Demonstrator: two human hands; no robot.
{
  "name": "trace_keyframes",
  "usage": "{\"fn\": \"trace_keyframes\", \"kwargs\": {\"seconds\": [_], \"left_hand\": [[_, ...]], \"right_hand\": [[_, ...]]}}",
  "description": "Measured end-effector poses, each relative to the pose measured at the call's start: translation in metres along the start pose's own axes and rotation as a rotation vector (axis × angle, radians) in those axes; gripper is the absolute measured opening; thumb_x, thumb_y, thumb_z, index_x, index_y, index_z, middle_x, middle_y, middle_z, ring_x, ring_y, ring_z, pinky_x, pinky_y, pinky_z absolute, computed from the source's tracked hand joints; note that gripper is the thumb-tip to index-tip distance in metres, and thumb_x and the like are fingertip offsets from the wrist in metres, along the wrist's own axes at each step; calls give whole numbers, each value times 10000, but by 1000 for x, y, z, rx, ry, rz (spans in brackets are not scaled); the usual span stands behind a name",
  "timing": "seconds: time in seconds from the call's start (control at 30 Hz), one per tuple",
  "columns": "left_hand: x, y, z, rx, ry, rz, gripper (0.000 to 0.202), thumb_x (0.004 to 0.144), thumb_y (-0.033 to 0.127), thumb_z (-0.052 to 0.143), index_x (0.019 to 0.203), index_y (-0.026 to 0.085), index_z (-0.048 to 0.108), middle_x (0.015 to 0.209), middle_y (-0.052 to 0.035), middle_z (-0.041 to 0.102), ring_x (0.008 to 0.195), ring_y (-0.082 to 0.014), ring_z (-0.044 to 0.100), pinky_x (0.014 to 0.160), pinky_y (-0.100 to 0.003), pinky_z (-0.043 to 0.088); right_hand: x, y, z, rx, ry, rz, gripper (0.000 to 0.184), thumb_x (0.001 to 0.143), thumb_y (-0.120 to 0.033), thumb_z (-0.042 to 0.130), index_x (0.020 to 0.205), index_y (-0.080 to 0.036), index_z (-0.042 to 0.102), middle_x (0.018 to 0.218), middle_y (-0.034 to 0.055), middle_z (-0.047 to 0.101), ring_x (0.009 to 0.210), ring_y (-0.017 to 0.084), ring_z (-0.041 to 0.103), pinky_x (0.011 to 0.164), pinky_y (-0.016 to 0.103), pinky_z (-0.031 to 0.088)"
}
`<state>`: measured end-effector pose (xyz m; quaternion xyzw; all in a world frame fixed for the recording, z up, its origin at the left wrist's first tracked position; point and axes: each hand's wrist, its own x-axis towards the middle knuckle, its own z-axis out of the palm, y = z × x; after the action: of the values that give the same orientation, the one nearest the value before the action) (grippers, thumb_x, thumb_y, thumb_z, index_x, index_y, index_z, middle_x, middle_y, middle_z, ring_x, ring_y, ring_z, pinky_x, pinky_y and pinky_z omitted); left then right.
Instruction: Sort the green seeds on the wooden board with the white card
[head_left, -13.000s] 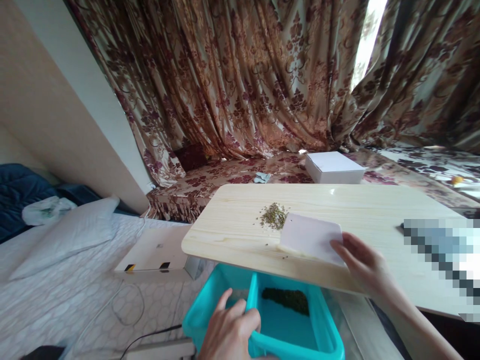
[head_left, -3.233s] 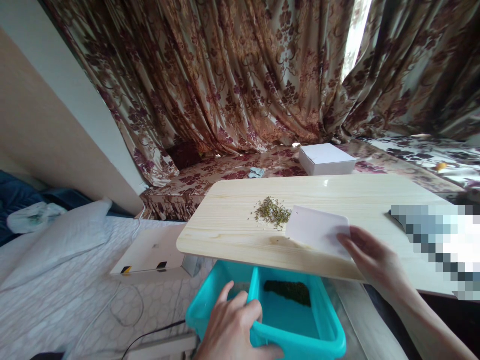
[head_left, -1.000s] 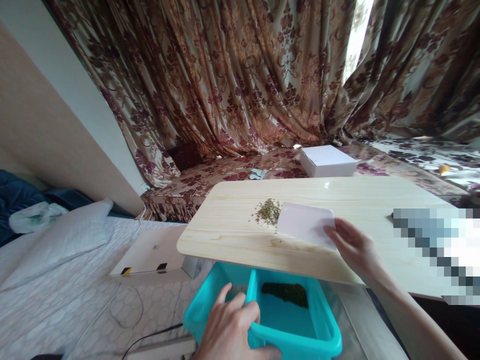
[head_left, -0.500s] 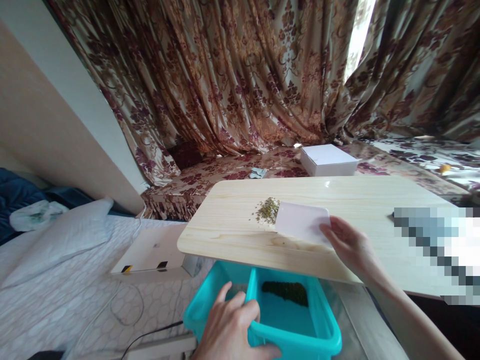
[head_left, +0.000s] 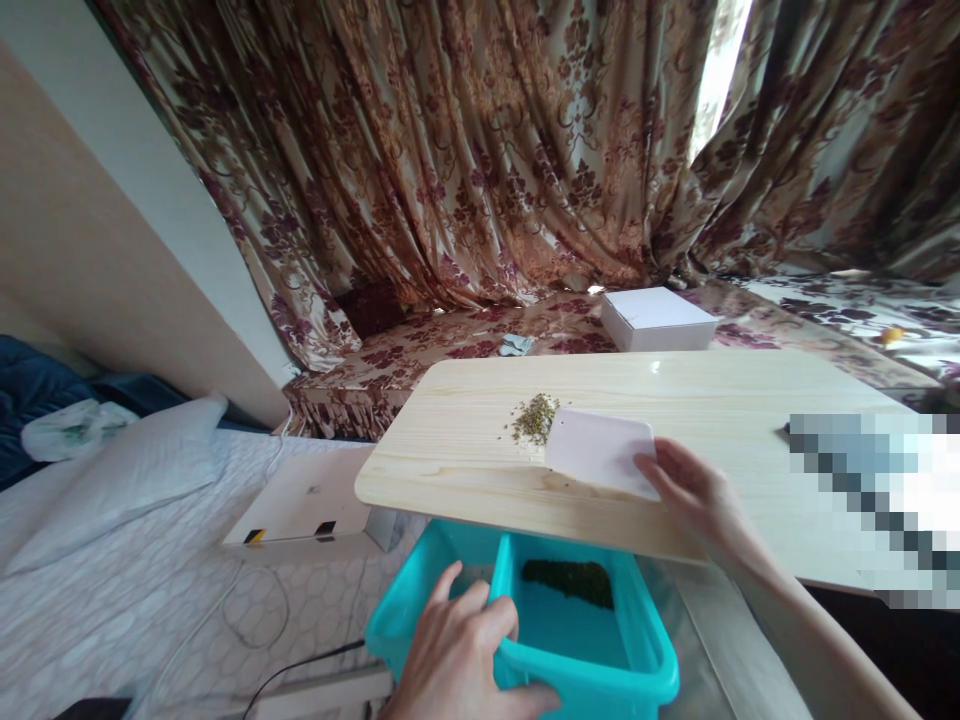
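My right hand [head_left: 686, 485] pinches one end of a thin white plastic scraper [head_left: 600, 450], held tilted over the light wooden table [head_left: 450, 480]. The scraper's left edge is at the side of a small loose pile of green and brown bits [head_left: 534, 418], which look like seeds or dried beans. Below the table's near edge is a turquoise two-part bin [head_left: 592, 680]. My left hand [head_left: 469, 640] grips its front rim, with fingers inside by the divider and thumb along the front. A dark green heap [head_left: 570, 582] lies at the back of the right compartment.
A white box [head_left: 660, 318] stands behind the table, a folded cloth [head_left: 516, 345] left of it. On the bed at left lie a flat carton [head_left: 307, 505], cables and a pillow [head_left: 127, 480]. A blurred-out object [head_left: 862, 480] sits at the table's right.
The scraper in my right hand has shifted slightly left and nearer to me, and turned a little. My left hand has stayed on the bin. The pile looks nearly the same.
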<state>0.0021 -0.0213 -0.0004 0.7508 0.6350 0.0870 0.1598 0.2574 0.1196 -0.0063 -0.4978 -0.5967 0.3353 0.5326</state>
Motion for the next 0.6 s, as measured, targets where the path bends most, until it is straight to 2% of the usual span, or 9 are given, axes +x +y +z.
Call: {"fn": "trace_keyframes", "kwargs": {"seconds": [0.13, 0.3, 0.4, 0.5, 0.6], "left_hand": [[1, 1, -2, -8, 1, 0, 322, 567, 350, 850, 679, 230, 573, 785, 14, 618, 938, -284, 613, 1036, -549, 325], [2, -4, 3, 7, 0, 65, 341, 558, 328, 859, 669, 221, 555, 707, 48, 557, 793, -216, 630, 1053, -533, 317], [3, -15, 12, 14, 68, 166, 315, 581, 361, 833, 694, 237, 566, 703, 59, 549, 739, -207, 629, 1038, -540, 341], [7, -25, 24, 102, 110, 273, 124, 730, 256, 700, 721, 257, 577, 673, 61, 542, 631, -166, 607, 1029, -470, 384], [13, -28, 36, 269, 106, 322, 116, 734, 232, 698, 727, 267, 587, 655, 51, 558, 586, -170, 607, 1016, -453, 410]], "right_hand": [[-14, -7, -1, 34, -70, 25, 313, 688, -528, 703, 771, -227, 679, 741, 47, 745, 673, 216, 690, 574, 272, 572], [-42, -22, -15, 73, -254, 101, 322, 699, -503, 714, 830, -209, 725, 755, 71, 762, 686, 234, 708, 566, 274, 593], [-46, -23, -31, 62, -57, 82, 326, 624, -514, 756, 791, -236, 719, 761, 67, 769, 698, 251, 724, 593, 289, 607], [-37, -13, -48, 8, 183, 42, 299, 592, -477, 771, 790, -269, 687, 772, 48, 771, 724, 261, 734, 626, 311, 614], [-27, -3, -57, -50, 288, 6, 255, 618, -443, 742, 787, -271, 659, 756, 49, 767, 695, 259, 735, 608, 325, 611]]}}
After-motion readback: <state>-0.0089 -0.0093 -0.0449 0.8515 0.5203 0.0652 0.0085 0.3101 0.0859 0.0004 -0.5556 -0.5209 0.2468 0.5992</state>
